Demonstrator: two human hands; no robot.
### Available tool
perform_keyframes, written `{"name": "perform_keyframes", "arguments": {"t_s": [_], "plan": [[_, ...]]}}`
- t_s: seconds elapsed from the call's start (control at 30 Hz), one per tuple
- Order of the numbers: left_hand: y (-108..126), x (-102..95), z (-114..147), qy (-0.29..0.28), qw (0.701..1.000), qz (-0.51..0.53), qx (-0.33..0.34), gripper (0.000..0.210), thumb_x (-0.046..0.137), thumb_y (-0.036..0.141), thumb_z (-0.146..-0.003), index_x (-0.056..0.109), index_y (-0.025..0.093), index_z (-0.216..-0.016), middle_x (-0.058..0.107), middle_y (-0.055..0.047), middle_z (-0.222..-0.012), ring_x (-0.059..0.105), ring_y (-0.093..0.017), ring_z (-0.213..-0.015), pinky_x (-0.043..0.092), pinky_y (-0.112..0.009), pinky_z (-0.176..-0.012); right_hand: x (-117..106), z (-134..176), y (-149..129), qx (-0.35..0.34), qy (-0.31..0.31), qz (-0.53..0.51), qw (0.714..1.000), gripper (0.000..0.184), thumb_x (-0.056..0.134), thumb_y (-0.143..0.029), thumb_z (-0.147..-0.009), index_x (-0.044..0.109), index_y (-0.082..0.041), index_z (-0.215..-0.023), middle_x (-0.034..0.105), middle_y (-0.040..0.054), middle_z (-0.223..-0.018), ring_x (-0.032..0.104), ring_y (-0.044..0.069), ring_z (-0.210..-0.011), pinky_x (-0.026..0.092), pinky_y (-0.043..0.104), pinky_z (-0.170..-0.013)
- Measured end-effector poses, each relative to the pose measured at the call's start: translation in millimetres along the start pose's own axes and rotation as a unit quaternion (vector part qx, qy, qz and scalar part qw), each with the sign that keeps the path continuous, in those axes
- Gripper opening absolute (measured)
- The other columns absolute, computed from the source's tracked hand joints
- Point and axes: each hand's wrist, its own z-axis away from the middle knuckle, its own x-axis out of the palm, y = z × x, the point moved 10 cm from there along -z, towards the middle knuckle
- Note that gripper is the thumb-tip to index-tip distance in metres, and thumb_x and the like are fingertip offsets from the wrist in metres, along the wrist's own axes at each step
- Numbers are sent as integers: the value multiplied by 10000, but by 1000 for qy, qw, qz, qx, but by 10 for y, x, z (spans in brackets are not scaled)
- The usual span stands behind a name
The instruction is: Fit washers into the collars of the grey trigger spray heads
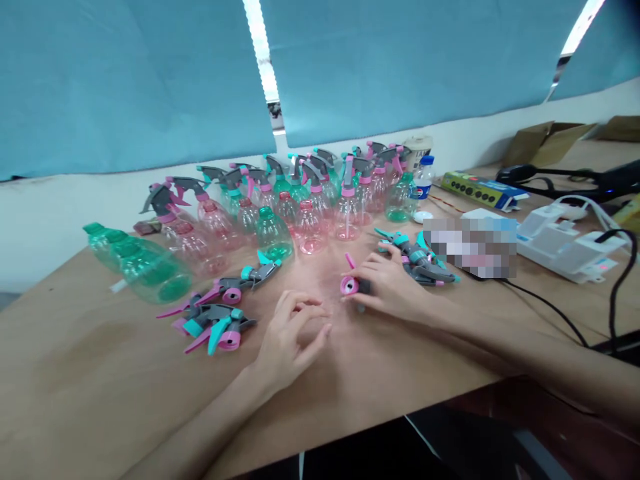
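Note:
My right hand [383, 283] is closed around a grey and pink trigger spray head [350, 285], its pink collar facing me. Fingers apart and holding nothing, my left hand [293, 337] hovers over or rests on the table just left of it. Beside the left hand lies a pile of loose spray heads [220, 327] in grey, pink and teal. More loose spray heads [420, 260] lie just beyond my right hand. Ahead stand open pink bottles [311, 230] and a green bottle [273, 233], among others with spray heads fitted.
Green bottles [150, 270] stand or lean at the left of the table [100, 400]. On the right are a Pepsi bottle [424, 179], a yellow-green box [483, 190], a white power strip [565, 247] with cables, and a cardboard box [545, 143]. Blue curtain hangs behind.

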Motion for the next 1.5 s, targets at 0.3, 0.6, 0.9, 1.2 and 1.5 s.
{"name": "perform_keyframes", "arguments": {"t_s": [0.3, 0.6, 0.9, 1.2, 1.5], "plan": [[37, 251, 34, -83, 996, -7, -16, 124, 485, 143, -877, 598, 168, -921, 575, -65, -950, 537, -191, -868, 495, -338, -762, -181, -282, 796, 159, -186, 205, 948, 290, 615, -384, -764, 722, -117, -729, 708, 112, -721, 663, 278, -805, 365, 402, -769], [-103, -219, 350, -97, 985, -131, -51, 136, 464, 135, -876, 581, 171, -934, 567, -60, -947, 541, -211, -882, 494, -357, -757, 105, -424, 306, 101, -221, 188, 952, 322, 669, -347, -749, 695, -150, -1002, 726, 161, -926, 677, 328, -853, 450, 339, -611], [-808, -1153, 1050, 25, 944, -247, -217, 206, 558, 366, -856, 573, 198, -973, 553, -64, -969, 559, -252, -937, 464, -420, -852, 817, -666, -1249, -177, -218, 53, 958, 215, 530, -252, -903, 652, -208, -1075, 662, 74, -1084, 605, 214, -1018, 436, 341, -884], [-897, -962, 1051, -97, 966, -180, -156, 271, 564, 290, -890, 555, 238, -1156, 559, -64, -1251, 497, -270, -1155, 389, -465, -972, 1034, -817, -1947, -300, -186, -32, 935, 248, 605, -274, -858, 630, -201, -1093, 594, 68, -923, 566, 183, -796, 460, 305, -697], [-1053, -975, 1054, -109, 976, -111, -155, 150, 504, 302, -922, 595, 224, -1012, 618, -29, -1064, 588, -197, -958, 482, -338, -827, 1004, -874, -2021, -282, -194, -46, 938, 256, 682, -356, -788, 663, -173, -966, 545, 70, -911, 531, 182, -796, 451, 293, -693]]}}
